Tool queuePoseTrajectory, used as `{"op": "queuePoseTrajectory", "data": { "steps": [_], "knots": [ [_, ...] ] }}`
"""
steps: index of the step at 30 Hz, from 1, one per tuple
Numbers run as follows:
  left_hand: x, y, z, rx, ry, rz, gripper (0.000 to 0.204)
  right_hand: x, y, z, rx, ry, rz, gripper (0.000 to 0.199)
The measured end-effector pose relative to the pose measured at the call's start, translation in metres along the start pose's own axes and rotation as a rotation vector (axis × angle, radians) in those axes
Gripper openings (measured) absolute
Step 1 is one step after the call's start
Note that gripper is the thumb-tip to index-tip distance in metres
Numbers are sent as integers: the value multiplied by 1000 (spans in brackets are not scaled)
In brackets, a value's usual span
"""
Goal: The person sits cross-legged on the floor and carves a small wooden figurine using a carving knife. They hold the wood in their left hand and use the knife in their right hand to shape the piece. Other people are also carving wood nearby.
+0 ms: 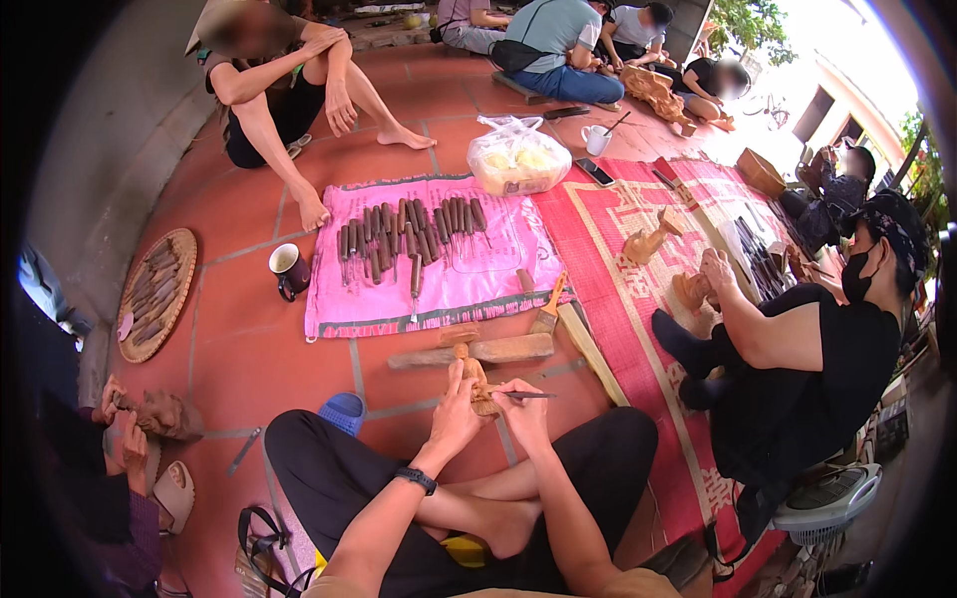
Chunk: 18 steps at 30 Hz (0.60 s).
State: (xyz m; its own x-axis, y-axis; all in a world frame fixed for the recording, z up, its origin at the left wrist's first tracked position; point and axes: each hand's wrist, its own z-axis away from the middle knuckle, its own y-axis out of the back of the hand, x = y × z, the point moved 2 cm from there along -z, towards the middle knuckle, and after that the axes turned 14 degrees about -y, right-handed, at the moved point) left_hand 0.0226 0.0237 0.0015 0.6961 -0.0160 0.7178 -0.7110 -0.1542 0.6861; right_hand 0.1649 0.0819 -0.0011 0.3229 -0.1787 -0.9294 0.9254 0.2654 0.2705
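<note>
A small carved wooden figurine (473, 374) stands upright in front of my crossed legs. Closed around its left side and lower part is my left hand (456, 416), with a dark watch on the wrist. My right hand (523, 411) grips a slim dark tool (530, 396), whose tip meets the figurine's base; whether it is a pencil or a thin carving tool I cannot tell. Just beyond the figurine lie wooden blocks (513, 348) on the tiles. A flat brush (547, 310) rests by the pink sack's near right corner.
Several wooden-handled carving tools (411, 234) lie on the pink sack (334, 289). Left of it are a mug (288, 271) and a round woven tray (187, 269) of tools. On the right, a person (797, 349) works a carving on the red mat (608, 259). Other people sit around.
</note>
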Motion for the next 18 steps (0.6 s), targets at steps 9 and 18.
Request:
{"op": "queuePoseTrajectory", "data": {
  "steps": [9, 18],
  "knots": [
    [-11, -9, 2, 44, -78, -55, 73, -5, 4, 2, 67, -34, -67, 7],
    [-1, -5, 0, 47, -81, -41, 72, -3, 10, 1, 26, -79, -183, 7]
  ]
}}
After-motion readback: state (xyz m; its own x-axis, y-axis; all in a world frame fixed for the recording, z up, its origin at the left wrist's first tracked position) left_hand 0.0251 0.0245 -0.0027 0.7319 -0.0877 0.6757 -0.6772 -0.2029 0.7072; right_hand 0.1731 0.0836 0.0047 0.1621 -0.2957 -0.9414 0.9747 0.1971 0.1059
